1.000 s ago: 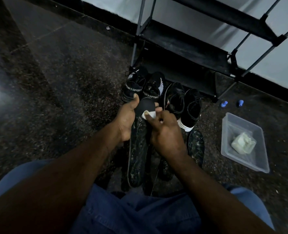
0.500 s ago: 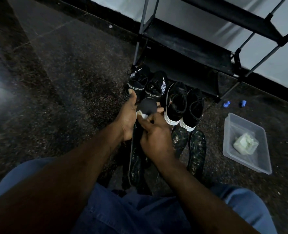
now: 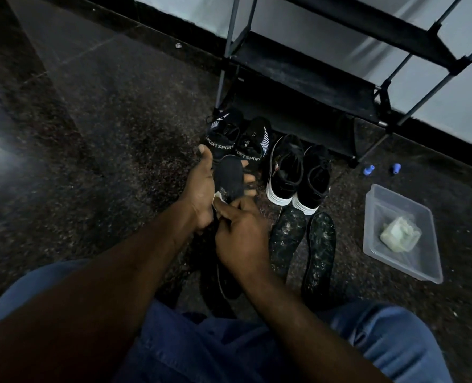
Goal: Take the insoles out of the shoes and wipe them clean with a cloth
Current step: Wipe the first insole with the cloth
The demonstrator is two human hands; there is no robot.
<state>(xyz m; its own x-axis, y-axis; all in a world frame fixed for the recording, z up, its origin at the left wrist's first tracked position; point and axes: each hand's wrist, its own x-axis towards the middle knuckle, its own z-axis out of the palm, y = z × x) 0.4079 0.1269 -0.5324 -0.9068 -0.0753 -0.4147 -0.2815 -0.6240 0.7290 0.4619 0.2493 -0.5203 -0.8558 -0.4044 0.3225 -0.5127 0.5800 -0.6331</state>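
So the person's sitting on the dark speckled floor (image 3: 118, 120) in blue jeans (image 3: 201, 349), both arms out in front; the left hand (image 3: 198, 194) is wrapped round a dark insole (image 3: 229, 175), thumb up one side and fingertips poking out the other, holding it up just in front of the shoes; the right hand (image 3: 243, 236) has its fingers curled, pinching a small white cloth (image 3: 218, 199) right against the insole's face; the rest of that insole runs down under the hands toward the lap; past the hands there's a black pair of SPORT shoes (image 3: 223, 136), and beside it a pair of white-soled shoes (image 3: 286, 167), all parked at the foot of a black shoe rack (image 3: 298, 70); two grubby insoles (image 3: 286, 239) lie flat side by side behind the white-soled pair; off to the right there's a clear plastic tub (image 3: 400, 197) with a pale wad (image 3: 399, 237) in it, can't tell what; two little blue bits (image 3: 369, 170) sit by the rack's leg.
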